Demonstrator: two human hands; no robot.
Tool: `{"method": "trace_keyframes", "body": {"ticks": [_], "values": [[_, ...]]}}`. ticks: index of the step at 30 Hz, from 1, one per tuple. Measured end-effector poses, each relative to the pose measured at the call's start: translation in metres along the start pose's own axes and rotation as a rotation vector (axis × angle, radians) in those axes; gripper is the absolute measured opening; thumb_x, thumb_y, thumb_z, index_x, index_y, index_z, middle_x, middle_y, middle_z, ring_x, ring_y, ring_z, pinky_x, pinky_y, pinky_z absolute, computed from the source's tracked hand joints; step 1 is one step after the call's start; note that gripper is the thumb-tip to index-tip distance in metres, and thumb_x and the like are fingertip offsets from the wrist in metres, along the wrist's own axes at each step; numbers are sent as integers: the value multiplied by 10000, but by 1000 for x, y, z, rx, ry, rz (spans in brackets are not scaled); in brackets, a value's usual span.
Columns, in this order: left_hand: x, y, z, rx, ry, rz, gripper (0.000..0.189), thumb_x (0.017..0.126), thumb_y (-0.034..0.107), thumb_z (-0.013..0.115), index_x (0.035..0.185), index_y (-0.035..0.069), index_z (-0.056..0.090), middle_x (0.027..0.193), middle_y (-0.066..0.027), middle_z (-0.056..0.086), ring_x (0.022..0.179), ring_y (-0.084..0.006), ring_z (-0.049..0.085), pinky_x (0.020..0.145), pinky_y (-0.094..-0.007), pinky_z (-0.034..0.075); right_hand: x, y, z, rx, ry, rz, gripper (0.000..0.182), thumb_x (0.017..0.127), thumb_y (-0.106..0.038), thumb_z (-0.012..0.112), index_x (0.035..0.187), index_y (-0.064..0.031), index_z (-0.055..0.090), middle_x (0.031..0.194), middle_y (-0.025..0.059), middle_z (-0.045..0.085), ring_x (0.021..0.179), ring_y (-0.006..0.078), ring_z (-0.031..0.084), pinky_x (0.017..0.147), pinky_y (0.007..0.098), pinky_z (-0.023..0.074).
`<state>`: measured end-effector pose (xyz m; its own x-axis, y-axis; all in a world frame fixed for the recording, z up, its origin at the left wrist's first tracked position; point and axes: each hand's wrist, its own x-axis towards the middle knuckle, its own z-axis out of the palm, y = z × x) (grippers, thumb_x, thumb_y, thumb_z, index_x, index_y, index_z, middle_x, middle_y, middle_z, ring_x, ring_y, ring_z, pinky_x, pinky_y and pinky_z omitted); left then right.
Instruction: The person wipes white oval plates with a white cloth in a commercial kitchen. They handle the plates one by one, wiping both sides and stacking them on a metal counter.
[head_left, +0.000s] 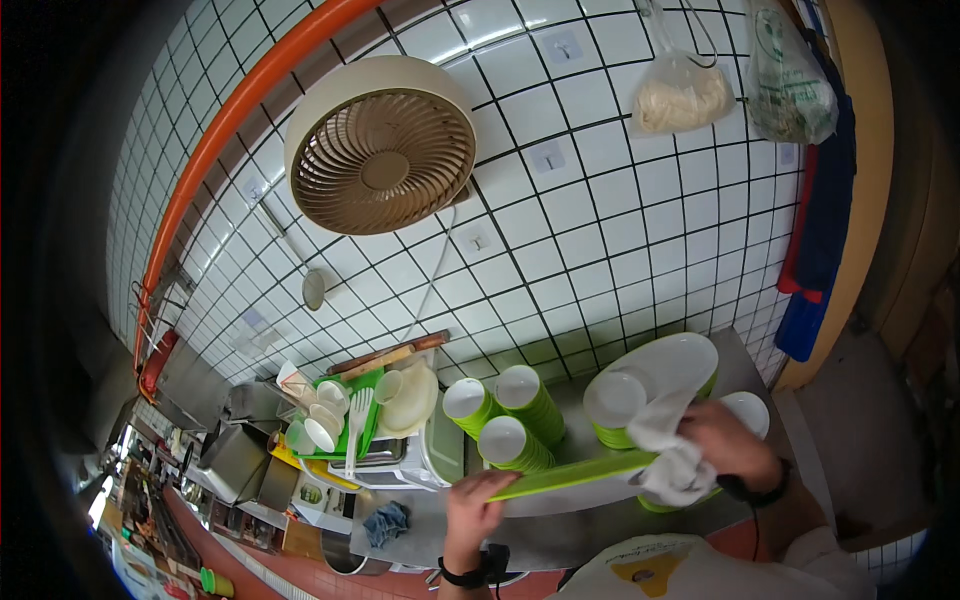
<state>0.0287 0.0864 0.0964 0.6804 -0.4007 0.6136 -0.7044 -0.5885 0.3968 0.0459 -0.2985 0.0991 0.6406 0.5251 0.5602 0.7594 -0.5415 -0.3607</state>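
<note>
A long green plate with a pale inner face (574, 478) is held tilted above the steel counter, its green side up towards me. My left hand (478, 504) grips its left end. At its right end my right hand (724, 439) holds a white cloth (675, 457) against the plate. Several stacks of green bowls with white insides (504, 442) stand just behind the plate. A further stack of round dishes (615, 401) and a large oval dish (671, 360) lie near my right hand, with a white round dish (748, 414) beyond it.
A green tray (367, 439) with white spoons, a slotted spatula (358, 427) and a rolling pin (390, 354) are at the left. A crumpled blue cloth (387, 523) lies on the steel counter (442, 525). A fan (382, 154) hangs on the tiled wall.
</note>
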Motion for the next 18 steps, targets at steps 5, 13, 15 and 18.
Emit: {"method": "trace_keyframes", "body": {"ticks": [5, 13, 15, 18], "values": [[28, 42, 25, 208, -204, 206, 465, 645, 21, 656, 1095, 135, 684, 992, -13, 717, 793, -220, 695, 688, -360, 563, 18, -40, 54, -85, 28, -116, 335, 754, -171, 654, 1077, -98, 702, 1187, 67, 630, 1054, 301, 616, 911, 415, 517], [-1, 17, 4, 113, 40, -3, 350, 710, 22, 625, 1045, 90, 702, 952, -68, 727, 800, -272, 705, 723, -363, 568, 20, 6, 4, -172, -9, 18, 340, 757, -168, 678, 1087, -89, 695, 1124, 65, 667, 990, 286, 650, 873, 419, 530], [-6, 8, 1, 39, 137, -47, 275, 747, 23, 614, 1001, 66, 711, 938, -84, 731, 811, -283, 708, 739, -357, 566, 8, 23, -24, -39, -63, 112, 375, 748, -172, 697, 1109, -72, 685, 1134, 95, 670, 1023, 302, 641, 888, 422, 523], [-18, -13, 11, -176, 266, -221, 156, 877, 65, 618, 995, 20, 710, 933, -125, 735, 822, -247, 712, 744, -332, 548, -29, 59, -29, 736, -6, 387, 338, 795, -158, 704, 1100, -17, 665, 1137, 177, 658, 1061, 326, 635, 944, 380, 498]]}}
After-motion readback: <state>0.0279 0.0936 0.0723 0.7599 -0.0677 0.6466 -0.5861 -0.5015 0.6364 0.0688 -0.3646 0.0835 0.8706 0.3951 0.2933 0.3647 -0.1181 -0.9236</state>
